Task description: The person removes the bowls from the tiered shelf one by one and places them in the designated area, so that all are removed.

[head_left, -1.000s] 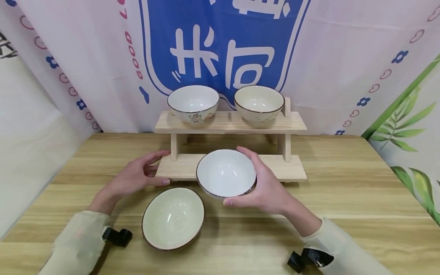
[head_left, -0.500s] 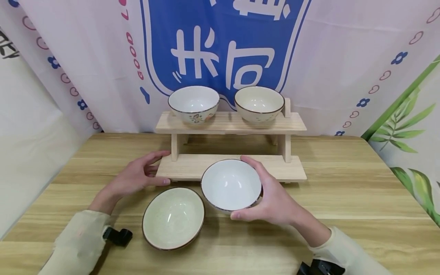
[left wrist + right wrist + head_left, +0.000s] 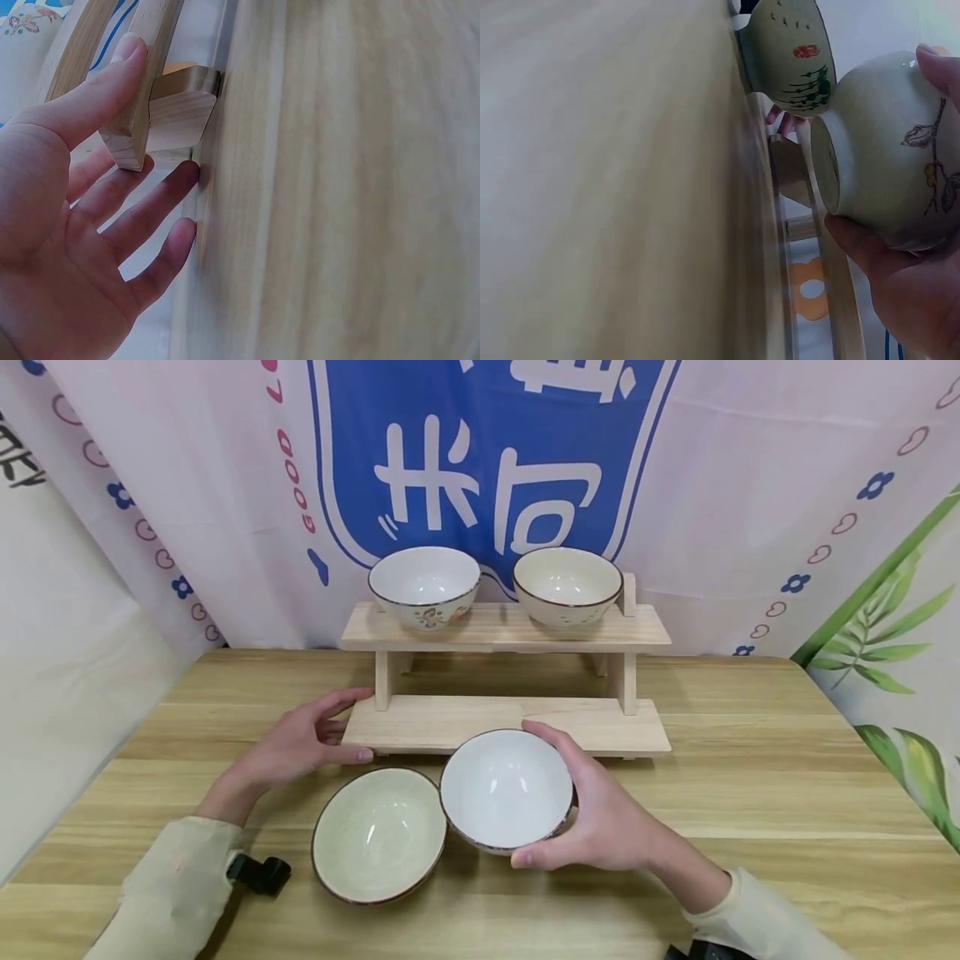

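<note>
White bowl [image 3: 506, 789] now sits lower and nearer than a second ago: right hand [image 3: 600, 818] has drawn it off the wooden rack [image 3: 510, 724] lower board, thumb over the rim and fingers curled under its side. Wrist view shows its foot clear of the desk [image 3: 750, 793], so not yet set down; it hangs just right of the green bowl [image 3: 378, 835], rims almost touching. Judged: transfer from rack to desk nearly complete. Left hand [image 3: 296, 747], fingers relaxed and holding nothing, unchanged at the rack's left end. Two bowls remain on the rack's top board. Behind the rack, banner [image 3: 487, 460]: large white characters on blue, cropped; "GOOD" legible at left
</note>
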Motion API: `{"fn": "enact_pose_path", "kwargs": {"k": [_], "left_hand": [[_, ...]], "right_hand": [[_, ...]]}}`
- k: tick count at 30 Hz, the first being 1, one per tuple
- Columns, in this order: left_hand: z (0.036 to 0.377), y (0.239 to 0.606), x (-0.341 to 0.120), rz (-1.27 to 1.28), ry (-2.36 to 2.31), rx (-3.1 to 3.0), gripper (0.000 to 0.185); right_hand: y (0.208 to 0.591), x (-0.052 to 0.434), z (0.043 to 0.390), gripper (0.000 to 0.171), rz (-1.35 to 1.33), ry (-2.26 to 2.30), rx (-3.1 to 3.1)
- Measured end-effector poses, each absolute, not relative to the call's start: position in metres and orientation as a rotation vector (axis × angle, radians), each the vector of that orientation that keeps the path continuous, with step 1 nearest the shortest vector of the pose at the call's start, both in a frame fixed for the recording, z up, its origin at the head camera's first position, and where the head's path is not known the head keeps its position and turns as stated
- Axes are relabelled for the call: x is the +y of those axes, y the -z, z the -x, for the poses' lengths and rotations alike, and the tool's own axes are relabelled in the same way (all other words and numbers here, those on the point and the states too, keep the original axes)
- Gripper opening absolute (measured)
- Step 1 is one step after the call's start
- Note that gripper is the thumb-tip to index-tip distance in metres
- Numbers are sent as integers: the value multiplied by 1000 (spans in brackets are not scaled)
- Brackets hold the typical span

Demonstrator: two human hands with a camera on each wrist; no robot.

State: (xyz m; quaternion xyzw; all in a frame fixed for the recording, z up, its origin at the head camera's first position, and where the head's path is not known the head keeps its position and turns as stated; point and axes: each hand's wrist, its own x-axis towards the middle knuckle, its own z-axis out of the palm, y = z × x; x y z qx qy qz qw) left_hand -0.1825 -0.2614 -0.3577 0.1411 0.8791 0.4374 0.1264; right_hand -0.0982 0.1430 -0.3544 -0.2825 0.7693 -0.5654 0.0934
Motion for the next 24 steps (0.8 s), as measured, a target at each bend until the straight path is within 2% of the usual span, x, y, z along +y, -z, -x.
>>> {"fn": "enact_pose_path", "kwargs": {"k": [24], "left_hand": [[182, 358, -261, -392, -1247, 2581, 95]], "right_hand": [[361, 153, 89, 121, 781, 1542, 2352]]}}
